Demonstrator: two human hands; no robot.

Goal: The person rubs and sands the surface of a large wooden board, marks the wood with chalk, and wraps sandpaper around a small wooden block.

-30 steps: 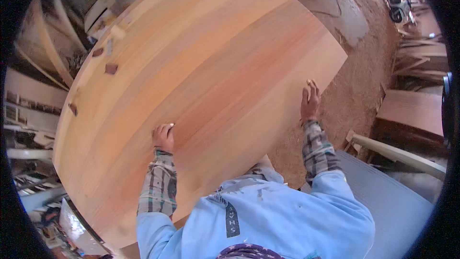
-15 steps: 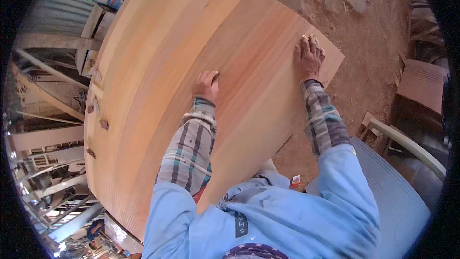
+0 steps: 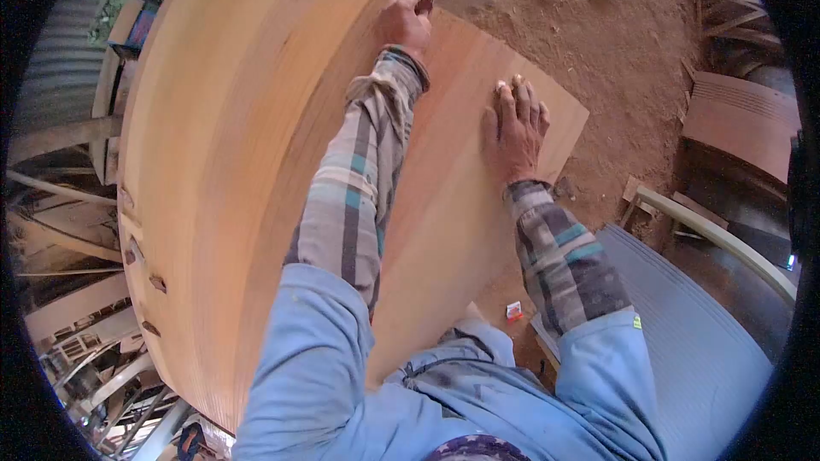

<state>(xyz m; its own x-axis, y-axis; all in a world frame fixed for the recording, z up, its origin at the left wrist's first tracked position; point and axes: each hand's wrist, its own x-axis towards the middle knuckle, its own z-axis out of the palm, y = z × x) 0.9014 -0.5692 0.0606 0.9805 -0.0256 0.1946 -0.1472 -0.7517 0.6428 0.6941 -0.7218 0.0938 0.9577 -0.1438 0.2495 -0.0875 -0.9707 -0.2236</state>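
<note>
The person's left hand [image 3: 405,27] is reaching far across a broad wooden panel [image 3: 222,162], its fingers curling around a small dark piece [image 3: 424,5] near the panel's far edge; what that piece is made of is not showing clearly. The right hand [image 3: 517,130] is lying palm down near the panel's right-hand corner, fingers loosely spread and grasping nothing. Plaid cuffs [image 3: 350,196] are emerging from light blue sleeves [image 3: 316,324] behind both hands. The panel is lying face up in front of the person, filling the middle of the view, its bands of yellow, tan and reddish wood running lengthwise. It is looking stiff and probably heavy, with a smooth face likely to be giving a bare palm little purchase; opposite edges are seeming the surest places for taking hold, with both hands, while the corners are looking the most prone to dents. The dark piece is appearing light, suited to a fingertip hold along its sides. Along the panel's left side, a few small dark blocks [image 3: 157,283] are resting. Beyond, brown earth floor [image 3: 615,43] is spreading, a ridged grey-blue sheet [image 3: 683,316] is lying at lower right, and assorted timber [image 3: 85,307] is crowding the left.
</note>
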